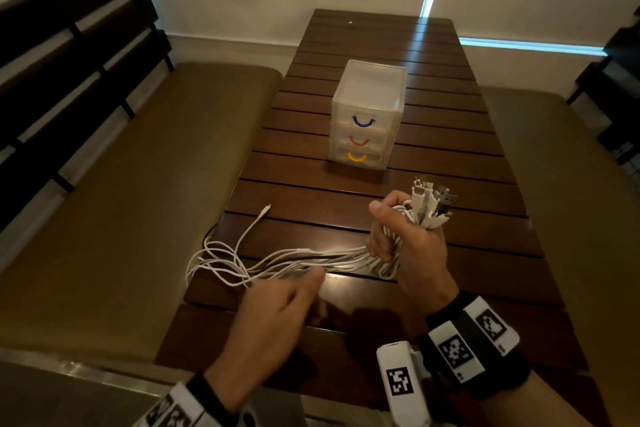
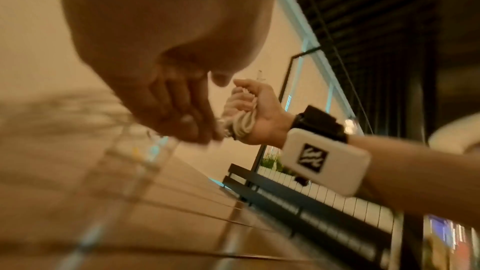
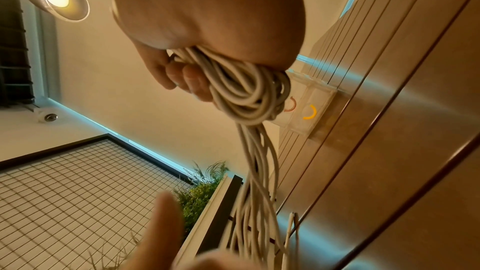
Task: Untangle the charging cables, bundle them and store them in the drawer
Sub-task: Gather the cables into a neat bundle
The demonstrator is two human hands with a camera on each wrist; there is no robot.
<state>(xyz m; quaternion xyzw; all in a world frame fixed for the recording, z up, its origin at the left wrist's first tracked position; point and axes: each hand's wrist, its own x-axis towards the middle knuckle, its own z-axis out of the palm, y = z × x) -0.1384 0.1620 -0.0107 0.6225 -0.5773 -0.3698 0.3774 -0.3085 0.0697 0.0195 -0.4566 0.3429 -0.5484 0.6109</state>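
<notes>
While the right hand [image 1: 412, 239] clamps the coiled charging cables [image 1: 298, 258], plugs poking toward one o'clock, the blurred left hand [image 1: 277, 308] covers the strands; its grip is unclear.

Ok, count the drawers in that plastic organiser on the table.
3, stacked in the organiser: the top drawer has a blue handle, the middle drawer a red one, the bottom drawer a yellow one. All look closed.

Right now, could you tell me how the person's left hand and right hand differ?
The right hand is raised and fisted round the cable bundle, plugs sticking out on top; the left hand is low over the table, fingers reaching into the loose strands, its grip blurred. Both wear marker-tagged wristbands.
</notes>
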